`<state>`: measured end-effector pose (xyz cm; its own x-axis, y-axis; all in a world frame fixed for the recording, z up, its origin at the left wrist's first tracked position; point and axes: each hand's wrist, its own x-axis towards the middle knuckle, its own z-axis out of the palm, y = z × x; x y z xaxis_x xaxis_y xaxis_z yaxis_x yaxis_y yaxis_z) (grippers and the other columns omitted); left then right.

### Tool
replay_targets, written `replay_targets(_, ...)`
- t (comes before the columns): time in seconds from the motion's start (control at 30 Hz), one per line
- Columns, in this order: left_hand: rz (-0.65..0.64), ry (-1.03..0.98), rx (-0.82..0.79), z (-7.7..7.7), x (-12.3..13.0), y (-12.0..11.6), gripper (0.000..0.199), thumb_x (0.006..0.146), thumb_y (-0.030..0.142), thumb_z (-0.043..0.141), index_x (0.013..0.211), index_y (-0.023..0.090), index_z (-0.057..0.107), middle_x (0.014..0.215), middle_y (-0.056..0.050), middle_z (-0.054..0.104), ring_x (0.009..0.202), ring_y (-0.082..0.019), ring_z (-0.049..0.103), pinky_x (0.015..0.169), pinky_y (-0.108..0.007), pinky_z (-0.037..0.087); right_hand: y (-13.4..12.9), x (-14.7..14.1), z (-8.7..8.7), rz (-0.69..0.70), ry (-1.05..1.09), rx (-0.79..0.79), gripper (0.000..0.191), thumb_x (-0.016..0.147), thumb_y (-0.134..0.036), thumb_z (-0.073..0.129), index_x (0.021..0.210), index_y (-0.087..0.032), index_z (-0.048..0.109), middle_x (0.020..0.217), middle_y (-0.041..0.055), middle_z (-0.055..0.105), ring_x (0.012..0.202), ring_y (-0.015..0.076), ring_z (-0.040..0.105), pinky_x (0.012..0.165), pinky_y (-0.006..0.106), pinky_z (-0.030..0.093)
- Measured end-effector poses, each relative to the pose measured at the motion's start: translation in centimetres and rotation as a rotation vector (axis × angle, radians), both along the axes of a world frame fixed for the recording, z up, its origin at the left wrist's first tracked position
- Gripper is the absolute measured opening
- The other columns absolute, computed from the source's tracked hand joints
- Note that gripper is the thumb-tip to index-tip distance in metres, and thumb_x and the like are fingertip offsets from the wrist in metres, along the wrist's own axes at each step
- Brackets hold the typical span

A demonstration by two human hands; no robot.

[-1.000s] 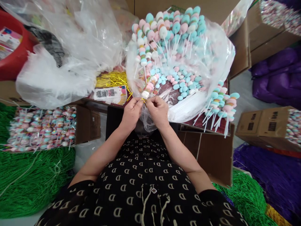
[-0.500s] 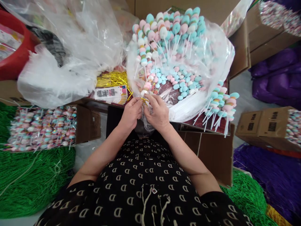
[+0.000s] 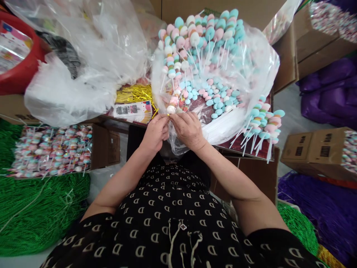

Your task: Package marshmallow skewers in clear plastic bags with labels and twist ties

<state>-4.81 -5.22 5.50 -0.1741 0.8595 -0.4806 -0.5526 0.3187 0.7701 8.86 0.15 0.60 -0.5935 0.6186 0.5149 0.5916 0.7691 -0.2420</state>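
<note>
The left hand (image 3: 156,133) and right hand (image 3: 188,130) sit close together at the desk's (image 3: 234,149) near edge, both narrow, their fingertips pinching a gold tie (image 3: 168,115) at the foot of a candy skewer (image 3: 172,106). The skewer leans away from the person, beside a heap of skewers (image 3: 212,56) in a clear bag (image 3: 262,63). Past the left hand lie a bundle of gold ties (image 3: 134,94) and a stack of printed cards (image 3: 132,111). Another clear bag (image 3: 69,85) fills the desk's far left corner, beside a red tub (image 3: 19,63). Below the desk's left edge, packed skewers (image 3: 51,150) rest on green tinsel (image 3: 36,216). Cartons (image 3: 315,150) and purple tinsel (image 3: 320,219) stand right of the desk.
</note>
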Motion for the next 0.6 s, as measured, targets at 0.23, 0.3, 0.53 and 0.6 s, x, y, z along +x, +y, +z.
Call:
replay_targets(0.23, 0.004, 0.058, 0.023, 0.0, -0.4, 0.0, 0.018, 0.096, 0.019, 0.059, 0.081, 0.021, 0.050, 0.046, 0.014, 0.031, 0.033, -0.003, 0.022, 0.037, -0.016, 0.016, 0.5, -0.1, 0.4, -0.018, -0.070, 0.052, 0.033, 0.112, -0.026, 0.043, 0.122, -0.020, 0.073, 0.101, 0.0106, 0.074, 0.094, 0.0244, 0.063, 0.092, 0.042, 0.049)
replay_targets(0.3, -0.002, 0.066, 0.033, 0.0, -0.4, 0.0, 0.018, 0.096, 0.017, 0.058, 0.080, 0.021, 0.049, 0.047, 0.013, 0.031, 0.034, -0.003, 0.022, 0.038, -0.017, 0.016, 0.6, -0.2, 0.7, -0.014, -0.086, 0.075, 0.033, 0.112, -0.026, 0.042, 0.118, -0.020, 0.074, 0.096, 0.0096, 0.073, 0.091, 0.0241, 0.062, 0.090, 0.042, 0.048)
replay_targets(0.53, -0.069, 0.166, 0.134, -0.7, -0.5, -0.2, 0.018, 0.097, 0.017, 0.056, 0.081, 0.022, 0.049, 0.054, 0.011, 0.032, 0.039, -0.005, 0.021, 0.038, -0.019, 0.016, 0.8, -0.3, 1.5, 0.003, -0.018, -0.018, 0.028, 0.107, -0.022, 0.045, 0.103, -0.019, 0.072, 0.086, 0.0077, 0.067, 0.086, 0.0239, 0.059, 0.085, 0.039, 0.047)
replay_targets(0.6, -0.091, 0.321, 0.216, -1.5, -0.8, -0.3, 0.018, 0.099, 0.025, 0.060, 0.082, 0.022, 0.051, 0.055, 0.011, 0.034, 0.041, -0.006, 0.025, 0.040, -0.020, 0.021, 0.7, -0.2, 2.0, 0.021, 0.060, -0.104, 0.022, 0.103, -0.020, 0.049, 0.097, -0.019, 0.070, 0.085, 0.0065, 0.066, 0.085, 0.0225, 0.060, 0.083, 0.036, 0.047)
